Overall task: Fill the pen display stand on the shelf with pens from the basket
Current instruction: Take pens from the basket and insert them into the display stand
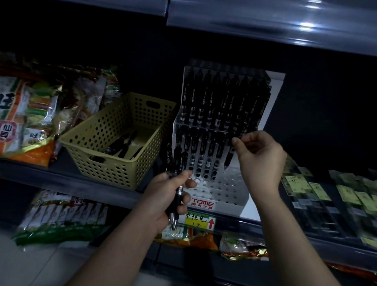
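Trouble first: the pen [228,157] hanging from my right hand [260,157] is pinched only at its very top, so its tip could swing, miss an empty hole in the pen display stand [224,188] and knock the pens standing beside it. My left hand [166,194] is clenched round a bundle of pens [176,162], tips down; a slack grip would drop some past the front edge of the shelf [99,181]. Right thumb and forefinger are nearly closed on the one pen, the other fingers [253,138] loosely curled. The stand is at the shelf's front edge, the basket [111,158] just beside it, a few pens lying inside.
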Available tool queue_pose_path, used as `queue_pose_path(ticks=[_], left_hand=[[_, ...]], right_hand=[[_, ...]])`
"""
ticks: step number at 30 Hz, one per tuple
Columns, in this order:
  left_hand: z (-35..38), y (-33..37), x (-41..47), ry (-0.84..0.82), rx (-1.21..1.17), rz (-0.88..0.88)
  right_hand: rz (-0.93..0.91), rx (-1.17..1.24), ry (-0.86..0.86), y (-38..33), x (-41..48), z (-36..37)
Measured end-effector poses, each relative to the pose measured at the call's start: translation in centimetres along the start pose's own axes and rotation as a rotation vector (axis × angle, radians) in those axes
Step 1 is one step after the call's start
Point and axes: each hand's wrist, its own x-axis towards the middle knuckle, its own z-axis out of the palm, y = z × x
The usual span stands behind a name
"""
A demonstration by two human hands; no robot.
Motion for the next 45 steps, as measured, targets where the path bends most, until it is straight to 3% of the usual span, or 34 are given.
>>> queue_pose_path(ticks=[12,21,45], left_hand=[[0.0,0.2,-0.1,-0.012,-0.02,-0.008],[-0.1,0.2,0.0,-0.02,-0.02,-0.008],[0.0,0.2,0.0,-0.042,-0.037,-0.013]], right_hand=[[0.003,-0.208,-0.083,2.0,-1.2,0.9],[0.025,-0.231,-0.081,2.1,-1.3,1.0],[-0.185,-0.274,-0.086,3.3,-1.4,1.5]])
